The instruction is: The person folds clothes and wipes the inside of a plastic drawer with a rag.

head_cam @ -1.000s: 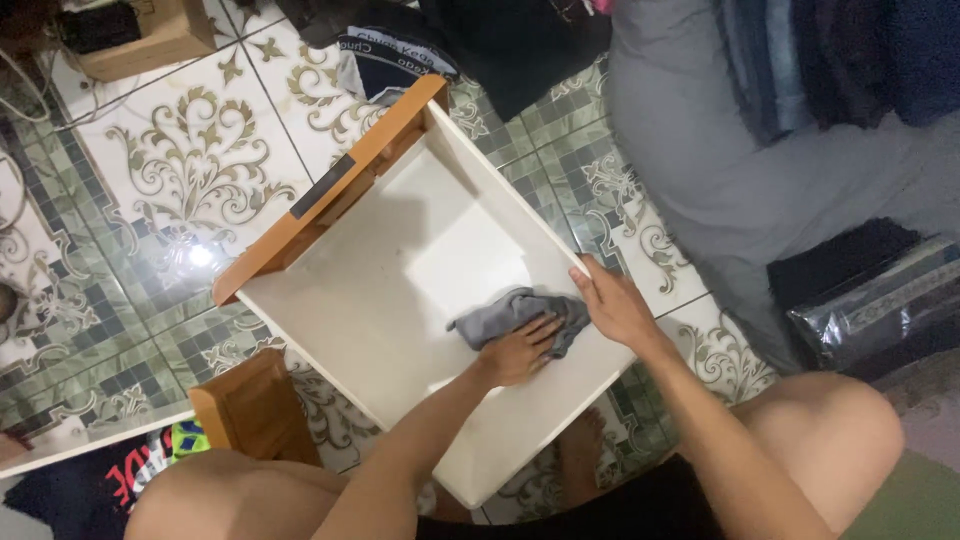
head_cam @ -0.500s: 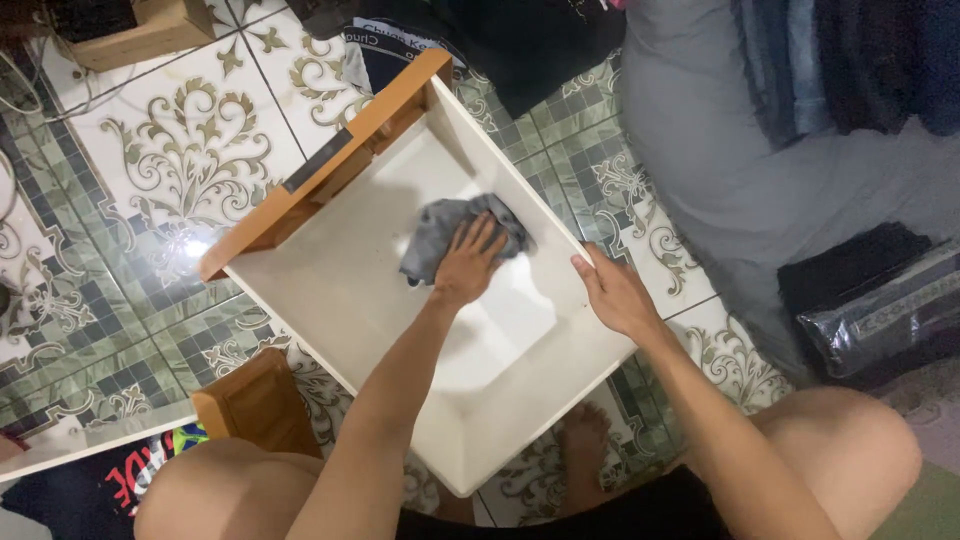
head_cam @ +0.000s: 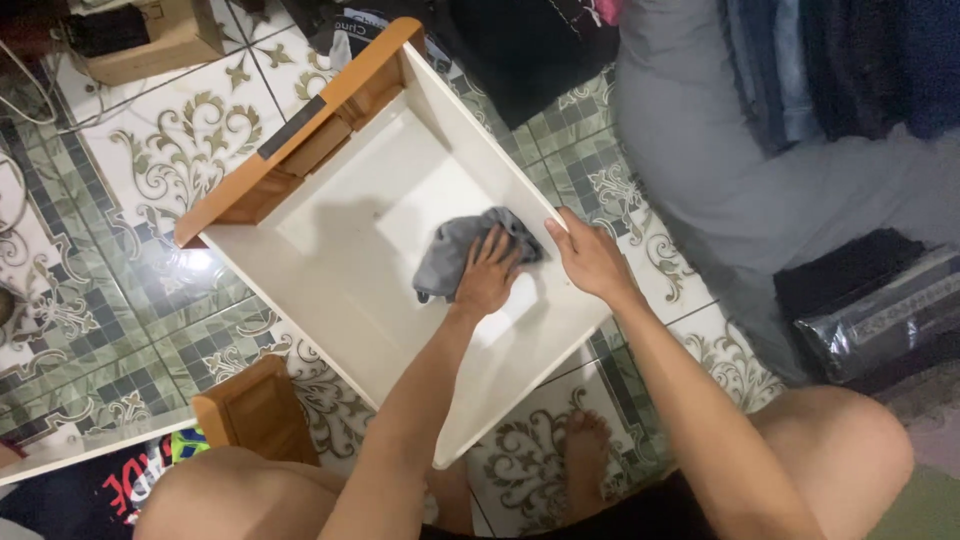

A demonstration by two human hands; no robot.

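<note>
1. My left hand (head_cam: 487, 275) presses flat, fingers spread, on a crumpled grey cloth (head_cam: 455, 250) lying on the floor of the white drawer box with an orange-brown wooden front (head_cam: 330, 260).
2. My right hand (head_cam: 590, 258) grips the drawer's right wall, just beside the cloth.

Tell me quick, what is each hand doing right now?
Left hand: flat and open, pressing the grey cloth onto the floor of the white drawer.
Right hand: closed over the drawer's side wall, gripping its rim.
</note>
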